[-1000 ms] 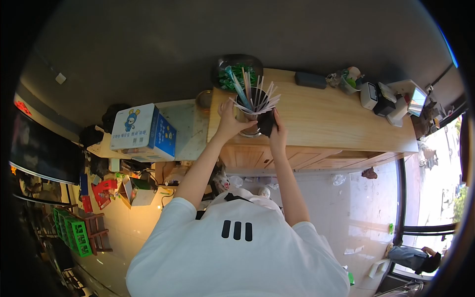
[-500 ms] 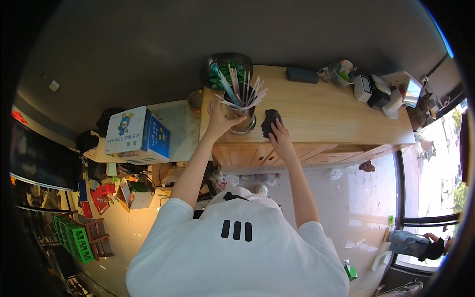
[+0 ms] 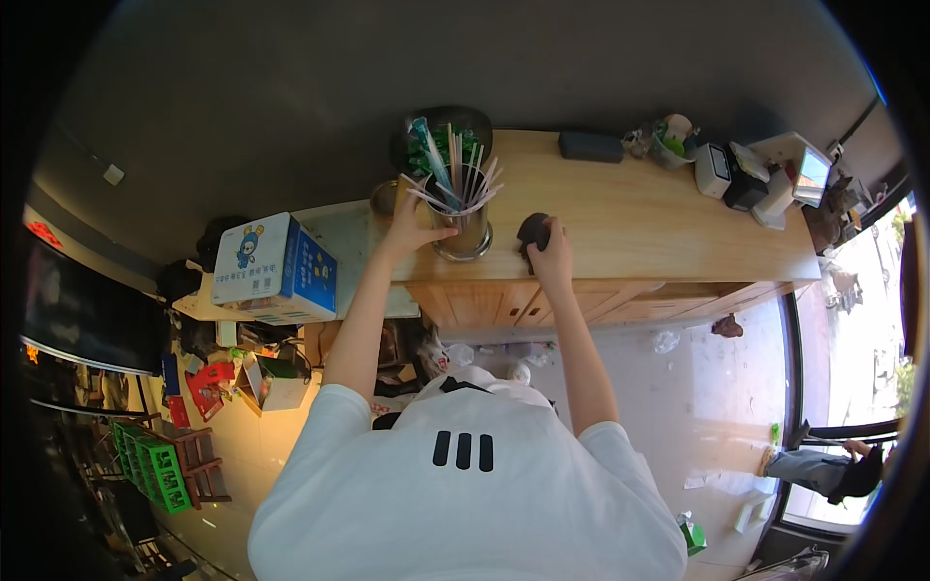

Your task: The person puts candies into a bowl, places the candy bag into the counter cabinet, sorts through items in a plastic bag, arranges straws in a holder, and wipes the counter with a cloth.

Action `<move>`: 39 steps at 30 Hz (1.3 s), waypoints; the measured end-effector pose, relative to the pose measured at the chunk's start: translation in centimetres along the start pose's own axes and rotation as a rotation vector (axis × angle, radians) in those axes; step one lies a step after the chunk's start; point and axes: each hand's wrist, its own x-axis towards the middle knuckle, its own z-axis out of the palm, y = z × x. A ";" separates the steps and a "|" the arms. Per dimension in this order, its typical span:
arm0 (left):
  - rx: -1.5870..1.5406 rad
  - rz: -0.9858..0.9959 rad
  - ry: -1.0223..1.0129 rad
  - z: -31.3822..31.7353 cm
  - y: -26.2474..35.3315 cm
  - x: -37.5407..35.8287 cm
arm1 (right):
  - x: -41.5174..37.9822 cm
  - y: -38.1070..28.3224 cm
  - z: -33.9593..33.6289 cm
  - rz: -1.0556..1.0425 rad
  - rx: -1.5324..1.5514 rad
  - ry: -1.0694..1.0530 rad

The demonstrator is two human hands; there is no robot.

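Observation:
A shiny metal canister [image 3: 463, 235] stands near the front edge of the wooden counter [image 3: 620, 218]. Several straws [image 3: 473, 184] and a teal wrapped bundle [image 3: 433, 160] stick out of its top. My left hand [image 3: 411, 232] is wrapped round the canister's left side, thumb across its front. To the right, my right hand [image 3: 553, 259] grips a dark, bunched cloth [image 3: 531, 231] that rests on the counter; part of the cloth is hidden by the fingers.
Behind the canister sits a dark bowl [image 3: 398, 145] with green packets. A dark case [image 3: 591, 146] and a small white device [image 3: 712, 170] stand along the wall. On the left is a blue-and-white carton [image 3: 254, 257]. A person [image 3: 819, 472] is at the far right.
My left hand and the canister have shifted slightly left. My right hand, earlier spread on the cloth, has closed round it, and the cloth is more bunched.

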 end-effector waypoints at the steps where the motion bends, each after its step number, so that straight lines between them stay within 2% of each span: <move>1: 0.001 0.001 0.003 0.0 0.0 0.1 | 0.5 -1.2 -0.2 -0.003 0.001 -0.001; 3: -0.031 -0.017 -0.012 0.0 0.0 0.0 | 1.6 -3.4 -0.1 -0.280 0.173 0.311; 4: -0.029 -0.019 -0.012 0.0 -0.2 0.0 | 2.5 -3.7 0.5 -0.279 0.175 0.309; 6: 0.010 -0.014 -0.003 0.0 -0.6 0.2 | 3.8 -4.4 1.7 -0.382 0.368 0.082; 11: 0.056 0.054 0.060 0.4 -2.3 0.1 | 1.6 -3.4 3.1 -0.366 0.463 -0.005; 13: 0.086 0.076 0.088 0.4 -2.4 0.3 | -0.2 -0.4 2.8 -0.663 -0.053 -0.251; 15: 0.058 0.053 0.086 0.6 -2.2 0.4 | -2.7 0.6 2.5 -0.641 0.095 -0.449; 17: 0.052 0.059 0.082 0.8 -2.3 0.7 | -3.1 0.9 1.7 -0.623 0.123 -0.397; 19: 0.056 0.057 0.081 0.6 -2.7 0.6 | -3.1 -0.3 -0.1 -0.274 0.273 -0.381; 20: 0.058 0.065 0.096 0.6 -2.9 0.6 | -2.5 0.3 -0.2 -0.263 0.313 -0.294; 21: 0.059 0.076 0.109 0.6 -2.9 0.7 | -1.7 0.2 -0.3 -0.262 0.312 -0.295; 23: 0.064 0.079 0.109 0.7 -2.9 0.6 | 0.2 -0.3 -0.6 -0.108 0.308 -0.106; 27: 0.100 0.013 0.106 0.9 -2.6 0.2 | 1.5 0.1 3.5 -0.254 0.197 -0.061; 29: 0.128 -0.012 0.102 0.8 -2.3 0.1 | 0.4 0.8 7.0 -0.351 -0.006 -0.084; 31: 0.152 -0.035 0.105 0.6 -2.3 0.3 | -1.3 -0.1 7.0 -0.319 0.054 -0.100; 34: 0.202 0.058 0.173 0.6 -0.9 -0.2 | -4.3 -0.7 6.6 -0.378 0.064 -0.229; 35: 0.059 0.076 0.162 0.1 0.8 -0.4 | -4.8 -1.0 6.3 -0.414 0.107 -0.268; 36: -0.081 0.096 0.153 -0.4 2.1 -0.4 | -4.9 -1.4 5.6 -0.360 0.188 -0.333; 37: -0.080 0.097 0.160 -0.7 1.9 -0.2 | -4.6 -1.6 4.7 -0.366 0.188 -0.336; 39: -0.038 0.212 0.313 -1.6 1.2 -0.2 | -4.1 -1.2 2.7 -0.230 0.246 -0.177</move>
